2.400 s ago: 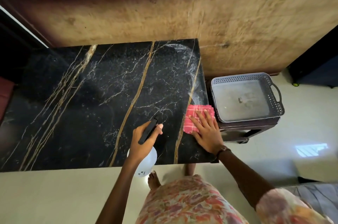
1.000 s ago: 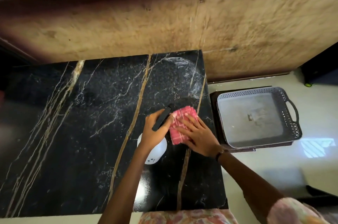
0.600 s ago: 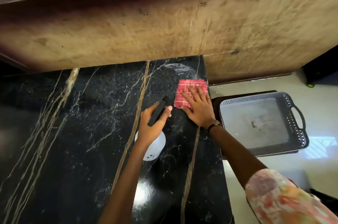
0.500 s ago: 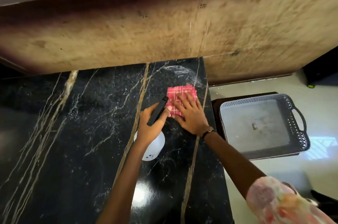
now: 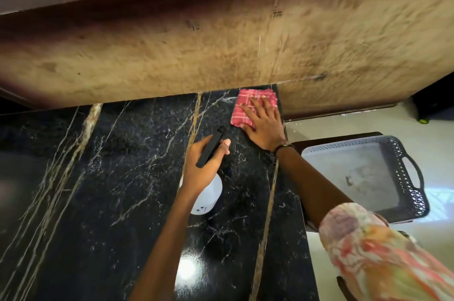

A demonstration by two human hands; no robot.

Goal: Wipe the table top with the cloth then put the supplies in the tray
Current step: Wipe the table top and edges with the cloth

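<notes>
The right hand point(image 5: 264, 126) lies flat on the red checked cloth point(image 5: 248, 109), fingers straight and spread, pressing the cloth against the table top point(image 5: 118, 177). The cloth sits at the far right corner of the black marble surface, its far edge against the brown wall panel point(image 5: 221, 50) and its right edge at the table's side. A dark band circles the right wrist, and a floral sleeve point(image 5: 383, 251) covers the upper part of that arm. The left hand point(image 5: 204, 165) grips the spray bottle point(image 5: 205, 195), fingers curled round its neck and black trigger head point(image 5: 211, 145); the white body of the bottle hangs below the hand, above the table top. Whether the bottle base touches the surface cannot be determined. The two hands are near each other but apart. The grey tray point(image 5: 407, 177) with perforated walls and a loop handle rests on a dark stand just beside the table's right edge, lower than the table top. The tray holds neither the cloth nor the bottle. A bright reflection shows on the marble near the left forearm.
</notes>
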